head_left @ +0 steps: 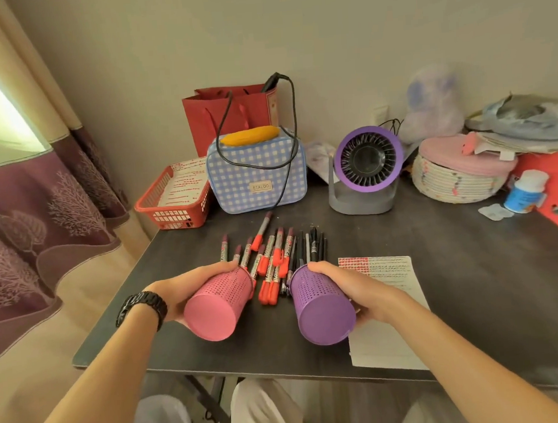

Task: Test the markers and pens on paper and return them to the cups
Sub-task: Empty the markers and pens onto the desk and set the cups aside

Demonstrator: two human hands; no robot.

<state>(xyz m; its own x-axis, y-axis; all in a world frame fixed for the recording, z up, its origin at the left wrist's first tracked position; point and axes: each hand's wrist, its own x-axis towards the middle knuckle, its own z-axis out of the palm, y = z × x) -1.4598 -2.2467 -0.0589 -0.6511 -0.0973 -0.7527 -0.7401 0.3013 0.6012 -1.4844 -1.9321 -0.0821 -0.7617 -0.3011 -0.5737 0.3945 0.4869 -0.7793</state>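
My left hand grips a pink perforated cup, tipped over with its mouth facing away from me. My right hand grips a purple perforated cup, tipped the same way. Beyond the two cup mouths, several red-capped markers and black pens lie spilled on the dark table. A sheet of paper with red marks and handwriting lies under and to the right of my right hand.
At the back stand a red basket, a blue checked bag with a black cable, a red gift bag, a purple desk fan, a woven basket and a small white bottle.
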